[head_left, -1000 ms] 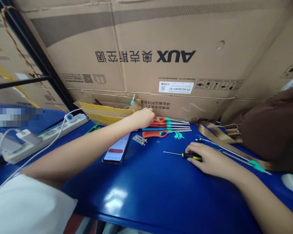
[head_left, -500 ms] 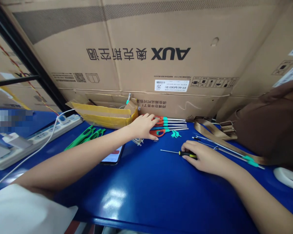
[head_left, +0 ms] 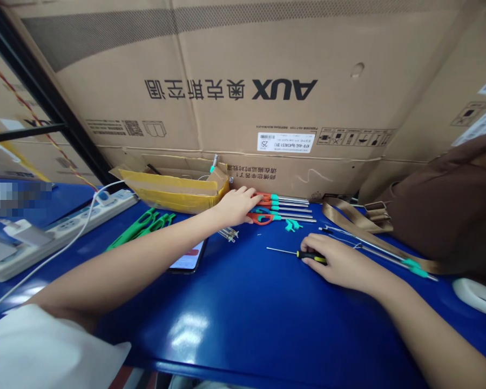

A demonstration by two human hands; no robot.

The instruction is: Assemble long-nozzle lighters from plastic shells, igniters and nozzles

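My left hand reaches over a row of several stick lighters with orange or blue handles, teal collars and metal barrels. Its fingers curl over the handles, and the thumb is at the nearest orange one; the palm side is hidden. My right hand rests on the blue table, closed around a small black-and-yellow screwdriver whose thin shaft points left. Between the hands lie small teal plastic pieces and a tiny white bit. Some thin pale parts sit below my left wrist.
An open box with yellow tape stands behind my left forearm. Green handle shells, a phone and a power strip are at left. Metal rods with teal parts and a brown bag lie right. A large carton walls the back.
My left thumb has drawn in toward the lighters. The nearest lighter and the teal pieces have shifted slightly right and toward me. My right hand stays put with the screwdriver.
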